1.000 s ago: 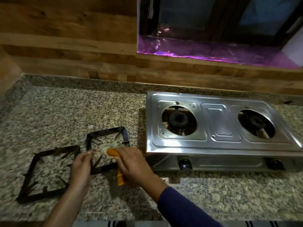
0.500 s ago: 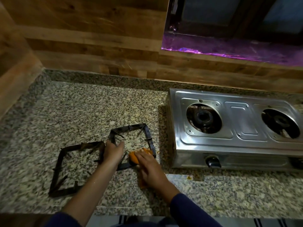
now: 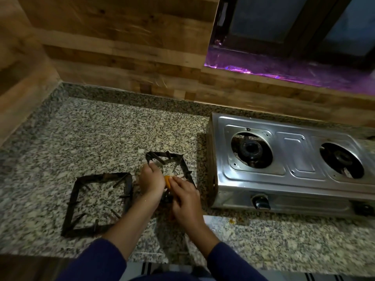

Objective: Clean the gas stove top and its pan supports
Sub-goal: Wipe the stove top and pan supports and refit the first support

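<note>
Two black square pan supports lie on the granite counter to the left of the steel two-burner stove [image 3: 294, 171]. The left support [image 3: 97, 203] lies flat and untouched. My left hand [image 3: 151, 179] grips the left side of the right support [image 3: 182, 161], which looks tilted up at its near edge. My right hand [image 3: 185, 197] presses an orange cleaning tool [image 3: 168, 180] against that support's near side; most of the tool is hidden under the hand. Both stove burners [image 3: 250, 152] are bare.
The granite counter [image 3: 101, 134] meets wood-panelled walls at the back and left. A window with a purple-lit sill [image 3: 284, 74] sits above the stove. Small orange crumbs [image 3: 232, 220] lie on the counter in front of the stove. Stove knob [image 3: 261, 202] faces me.
The view shifted left and closer. My left hand slid up the right support's left side, and my right hand with the orange tool moved inward against its near edge.
</note>
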